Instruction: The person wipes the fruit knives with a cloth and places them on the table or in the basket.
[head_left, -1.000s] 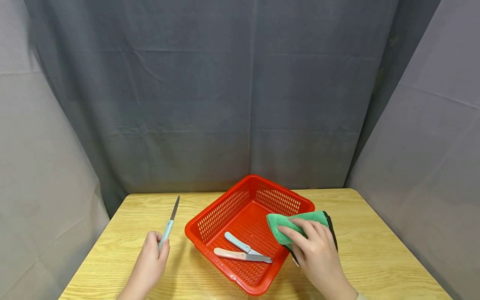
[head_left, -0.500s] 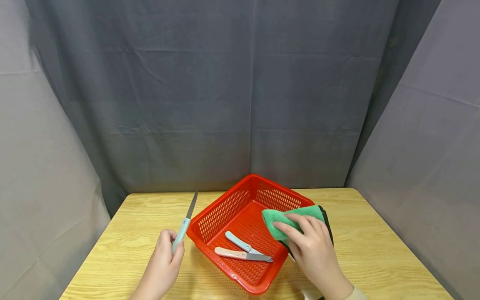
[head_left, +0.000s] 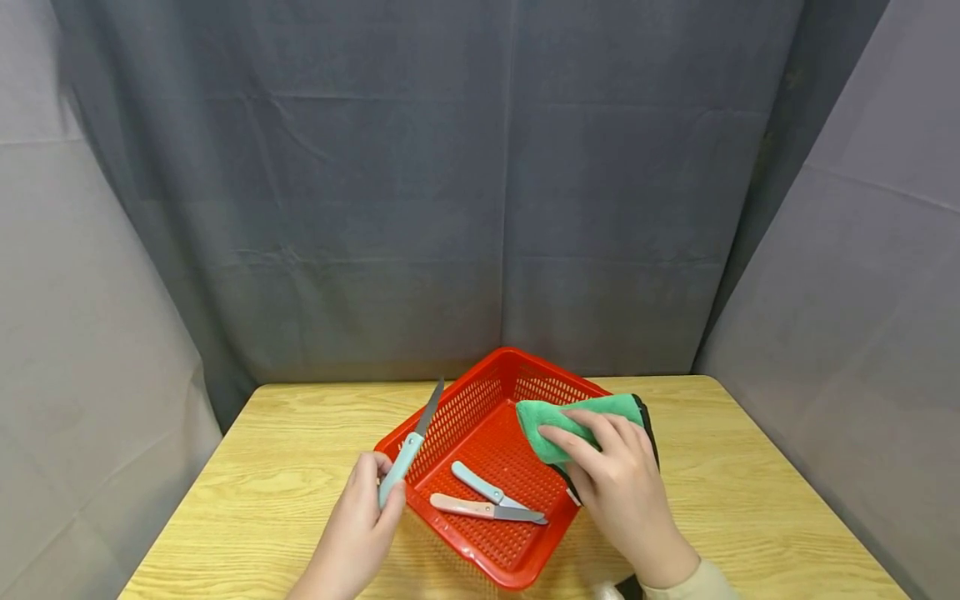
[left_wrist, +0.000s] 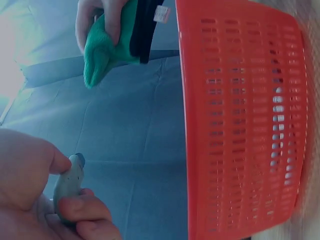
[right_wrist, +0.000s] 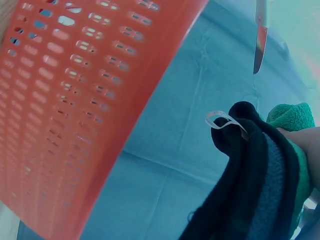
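My left hand [head_left: 360, 521] grips a paring knife [head_left: 408, 450] by its pale blue handle, the blade pointing up and away over the left rim of a red plastic basket [head_left: 510, 575]. A folded green cloth [head_left: 543, 417] with black edging is held between the fingers and thumb of my right hand [head_left: 626, 492], above the basket's right side. In the right wrist view, the knife blade [right_wrist: 260, 50] stands apart from the cloth [right_wrist: 290, 117]. Inside the basket lie a knife with a light blue handle [head_left: 476, 482] and one with a pink handle [head_left: 461, 506], their blades crossing.
The basket stands turned at an angle on a light wooden table [head_left: 247, 483]. Grey curtains [head_left: 375, 208] hang behind the table and on both sides. A blurred black and white object [head_left: 622, 590] shows at the bottom edge near the right wrist.
My left hand has carried the knife to the right, from over the table to the basket's left rim. The right hand with the cloth has shifted slightly left and away from me.
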